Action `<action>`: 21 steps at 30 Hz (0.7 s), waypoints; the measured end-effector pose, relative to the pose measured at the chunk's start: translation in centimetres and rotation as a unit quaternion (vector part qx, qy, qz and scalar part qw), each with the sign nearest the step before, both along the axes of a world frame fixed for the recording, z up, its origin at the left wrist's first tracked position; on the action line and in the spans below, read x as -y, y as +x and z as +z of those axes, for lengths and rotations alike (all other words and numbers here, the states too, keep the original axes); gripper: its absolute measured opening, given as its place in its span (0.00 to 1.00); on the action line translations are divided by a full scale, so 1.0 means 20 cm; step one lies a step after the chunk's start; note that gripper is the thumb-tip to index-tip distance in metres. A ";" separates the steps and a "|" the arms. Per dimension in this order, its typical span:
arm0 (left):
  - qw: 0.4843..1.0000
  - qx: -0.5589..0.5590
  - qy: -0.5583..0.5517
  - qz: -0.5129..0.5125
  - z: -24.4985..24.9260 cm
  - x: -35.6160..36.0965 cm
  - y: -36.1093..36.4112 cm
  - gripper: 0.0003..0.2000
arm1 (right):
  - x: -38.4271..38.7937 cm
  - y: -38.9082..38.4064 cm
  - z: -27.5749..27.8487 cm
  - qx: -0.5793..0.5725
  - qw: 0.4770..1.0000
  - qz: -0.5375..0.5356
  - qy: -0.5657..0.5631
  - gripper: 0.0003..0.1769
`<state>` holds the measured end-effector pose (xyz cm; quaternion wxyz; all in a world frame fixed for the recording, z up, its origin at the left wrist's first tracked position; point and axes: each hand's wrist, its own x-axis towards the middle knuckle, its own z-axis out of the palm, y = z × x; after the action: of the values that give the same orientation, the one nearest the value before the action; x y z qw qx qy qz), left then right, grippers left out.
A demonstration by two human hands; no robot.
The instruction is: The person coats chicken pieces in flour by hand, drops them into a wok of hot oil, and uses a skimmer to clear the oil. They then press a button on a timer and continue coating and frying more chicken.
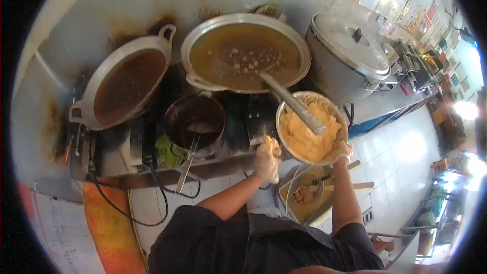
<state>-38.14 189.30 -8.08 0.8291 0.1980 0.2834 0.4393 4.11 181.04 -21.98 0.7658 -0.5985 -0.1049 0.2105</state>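
My left hand [267, 160], in a thin clear glove smeared with yellow batter, hangs closed just left of a metal bowl [284, 109] and seems to hold a lump of the batter. My right hand [343, 152], gloved too, grips that bowl's lower right rim and holds it up. The bowl is full of pale yellow batter [304, 137]. Just beyond it a big wok of bubbling brownish oil [246, 53] sits on the stove, with a long metal ladle handle [294, 104] sticking out over the bowl.
A second wok of dark oil [127, 83] stands at the left and a small dark pot [195, 119] with a utensil sits in front. A large lidded pot [350, 53] is at the right. Below the bowl lies a tray of scraps [304, 195]. Cables hang from the stove front.
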 end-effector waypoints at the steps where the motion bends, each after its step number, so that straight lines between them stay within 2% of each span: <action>1: 0.999 0.011 -0.021 -0.039 -0.13 0.08 -0.06 0.13 | 0.01 -0.01 -0.01 0.241 0.944 -0.008 -0.223 0.13; 2: 0.996 0.022 -0.047 -0.078 -0.22 0.18 -0.12 0.14 | 0.03 -0.03 -0.01 0.456 0.783 -0.005 -0.423 0.14; 3: 0.990 -0.019 -0.116 -0.079 -0.24 0.22 -0.16 0.16 | -0.01 -0.11 0.07 0.210 0.942 0.044 -0.260 0.15; 4: 0.981 -0.024 -0.166 -0.101 -0.32 0.27 -0.19 0.16 | -0.04 -0.23 0.19 -0.064 0.993 0.076 -0.065 0.15; 5: 0.970 -0.027 -0.208 -0.121 -0.46 0.27 -0.21 0.15 | -0.02 -0.31 0.27 -0.081 0.988 0.092 -0.096 0.16; 6: 0.981 -0.116 -0.102 -0.115 -0.50 0.25 -0.22 0.14 | -0.05 -0.38 0.36 -0.094 0.982 0.110 -0.119 0.16; 7: 0.971 -0.218 -0.005 -0.101 -0.55 0.23 -0.23 0.13 | -0.07 -0.46 0.48 -0.107 0.976 0.128 -0.142 0.17; 8: 0.890 -0.390 0.231 -0.052 -0.56 0.21 -0.23 0.12 | -0.08 -0.59 0.70 -0.030 0.939 0.164 -0.301 0.18; 9: 0.725 -0.528 0.443 0.003 -0.56 0.19 -0.22 0.10 | -0.09 -0.76 0.99 0.051 0.871 0.195 -0.448 0.20; 10: 0.490 -0.619 0.611 0.058 -0.55 0.16 -0.21 0.09 | -0.11 -0.86 1.17 0.133 0.774 0.217 -0.580 0.22; 11: 0.767 -0.515 0.369 -0.100 -0.50 0.10 -0.17 0.10 | -0.14 -0.86 1.23 0.217 0.760 0.221 -0.571 0.24; 14: 0.754 -0.524 0.389 -0.074 -0.45 0.04 -0.20 0.12 | -0.18 -0.79 1.39 0.451 0.688 0.217 -0.526 0.32; 15: 0.749 -0.526 0.397 -0.068 -0.44 0.02 -0.21 0.13 | -0.17 -0.87 1.51 0.303 0.812 0.289 -0.406 0.32; 16: 0.744 -0.527 0.407 -0.064 -0.44 0.01 -0.21 0.15 | -0.16 -1.02 1.67 0.136 0.891 0.344 -0.264 0.32; 17: 0.738 -0.526 0.417 -0.060 -0.43 0.00 -0.20 0.16 | -0.16 -1.16 1.81 -0.036 0.919 0.379 -0.105 0.32; 18: 0.709 -0.548 0.444 0.006 -0.45 0.00 -0.18 0.16 | -0.16 -1.28 1.92 0.162 0.883 0.438 -0.054 0.32; 19: 0.675 -0.566 0.468 0.071 -0.51 0.01 -0.16 0.16 | -0.16 -1.40 2.01 0.352 0.806 0.476 -0.003 0.32; 21: 0.653 -0.567 0.486 0.127 -0.63 0.00 -0.11 0.15 | -0.20 -1.49 2.08 0.542 0.673 0.501 0.043 0.33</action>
<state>-40.39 189.31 -20.59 0.2294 0.7453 0.4665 0.4175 -25.66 185.02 19.52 0.3789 -0.4312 -0.7950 0.1963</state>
